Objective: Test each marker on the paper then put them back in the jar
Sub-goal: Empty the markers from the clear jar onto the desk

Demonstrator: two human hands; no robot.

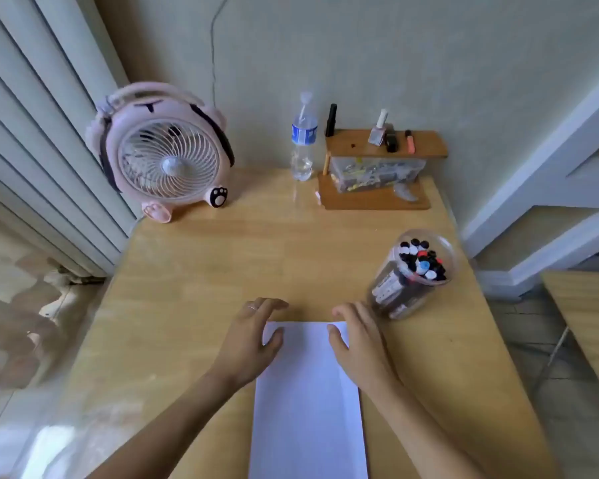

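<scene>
Both hands flat: left hand and right hand on paper.

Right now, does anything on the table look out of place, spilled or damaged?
Nothing stands out. The jar stands upright with the markers inside, the paper lies flat and unmarked under the left hand and right hand, and the bottle and fan stand upright.

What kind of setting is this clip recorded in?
Most likely a desk in a home room, perhaps a bedroom or study corner. A pink desk fan, a water bottle and a small wooden shelf with small items on it stand against the wall, and a jar of markers stands beside the paper.
</scene>
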